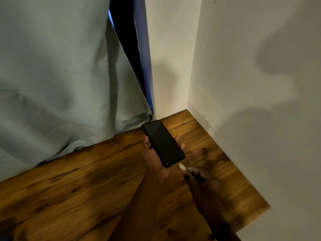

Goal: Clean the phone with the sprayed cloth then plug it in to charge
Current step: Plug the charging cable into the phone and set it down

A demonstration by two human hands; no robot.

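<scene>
While the left hand [153, 154] grasps the slim black rectangular phone [163, 143] from beneath, thumb on one long edge and fingertips curled round the other, the phone is held screen up and dark above the far right corner of the brown wooden desk [86, 180]. The right hand [203, 180] pinches a small white charger plug [181, 166] between thumb and fingers, its tip aimed at the phone's near short edge. The plug sits just beside that edge; whether it touches cannot be told. Of the two hands, neither rests on the desk. A pale blue-green fabric curtain [52, 66] hangs at the left, its hem bunched on the desk's back edge. A plain white wall [243, 84] bearing soft shadows closes the corner on the right.
</scene>
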